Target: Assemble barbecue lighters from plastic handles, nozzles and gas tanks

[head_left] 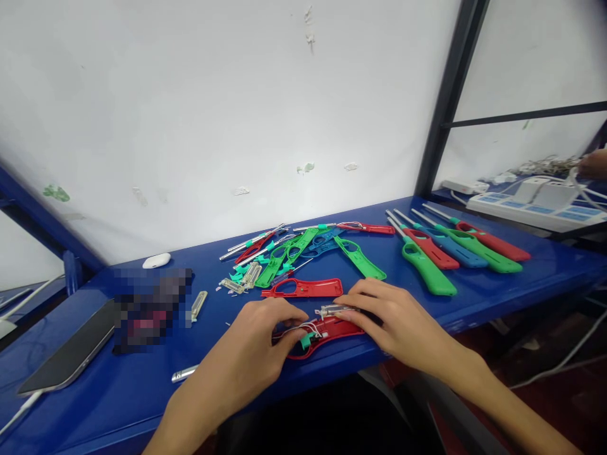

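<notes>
Between my hands, near the table's front edge, lies a red lighter half-shell (pixel 340 328) with its inside facing up. My left hand (pixel 256 335) closes round its front end, thumb beside the green trigger (pixel 306 341) and white wires (pixel 310 326). Pinched in my right hand (pixel 393 316) is a clear fuel tank (pixel 334 309), held over the handle part of that shell. Just beyond them lies another red half-shell (pixel 317 288). A metal tube end (pixel 184 373) shows left of my left forearm; whether it joins the held shell is hidden.
Behind are green half-shells (pixel 363 258), metal tubes and loose fuel tanks (pixel 251 275). Several whole lighters (pixel 429 268) lie in a row at right. A single tank (pixel 199 305), phone (pixel 71 354) and white case (pixel 157 260) lie left. Another person's hand (pixel 594 164) is far right, near power strips.
</notes>
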`<state>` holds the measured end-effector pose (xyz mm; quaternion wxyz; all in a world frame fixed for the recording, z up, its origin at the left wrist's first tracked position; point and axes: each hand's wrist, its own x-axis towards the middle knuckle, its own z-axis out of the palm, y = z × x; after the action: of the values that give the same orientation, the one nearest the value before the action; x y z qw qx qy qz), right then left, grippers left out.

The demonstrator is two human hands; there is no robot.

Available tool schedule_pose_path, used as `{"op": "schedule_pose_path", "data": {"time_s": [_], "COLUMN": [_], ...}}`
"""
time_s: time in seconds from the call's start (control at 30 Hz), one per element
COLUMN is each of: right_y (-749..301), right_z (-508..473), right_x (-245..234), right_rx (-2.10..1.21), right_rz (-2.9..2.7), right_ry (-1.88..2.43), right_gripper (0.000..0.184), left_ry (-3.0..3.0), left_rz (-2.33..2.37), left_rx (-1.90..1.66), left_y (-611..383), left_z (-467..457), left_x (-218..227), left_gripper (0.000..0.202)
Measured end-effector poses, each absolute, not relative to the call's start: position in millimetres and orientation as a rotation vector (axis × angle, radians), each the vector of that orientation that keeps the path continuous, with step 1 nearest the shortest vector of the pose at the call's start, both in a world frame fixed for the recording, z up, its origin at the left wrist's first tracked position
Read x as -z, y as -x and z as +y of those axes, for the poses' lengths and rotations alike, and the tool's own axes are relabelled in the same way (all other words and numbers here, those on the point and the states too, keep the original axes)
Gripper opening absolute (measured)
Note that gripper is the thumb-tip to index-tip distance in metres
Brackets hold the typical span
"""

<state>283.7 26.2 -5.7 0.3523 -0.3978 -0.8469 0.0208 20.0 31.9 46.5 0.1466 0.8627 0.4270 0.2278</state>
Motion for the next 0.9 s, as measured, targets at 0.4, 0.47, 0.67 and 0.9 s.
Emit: {"op": "schedule_pose_path", "data": {"time_s": [0.4,0.47,0.67,0.9], "right_y": [-282.6,-282.4,-281.8,-282.6], "right_z": [26.6,26.7,27.0,26.3], "right_x": [7.4,7.5,7.5,5.1], "right_rx": [-0.096,-0.103,-0.106,-0.085], "right_rz": [-2.187,-2.183,-2.182,-2.213], "right_ry": [1.066,1.065,1.077,1.077], "right_gripper": [0.024,0.024,0.024,0.024], "left_ry": [-2.492,-2.498,-2.451,-2.443], "left_rz": [1.213,1.234,1.334,1.400], "left_rx": [-0.512,-0.515,-0.417,-0.401], "left_y": [-23.3,-24.1,-30.9,-33.1], "left_z": [22.4,20.8,17.9,20.5], "left_x": [-43.1,-41.7,-42.4,-46.5], "left_gripper": [0.010,0.012,0.025,0.032]}}
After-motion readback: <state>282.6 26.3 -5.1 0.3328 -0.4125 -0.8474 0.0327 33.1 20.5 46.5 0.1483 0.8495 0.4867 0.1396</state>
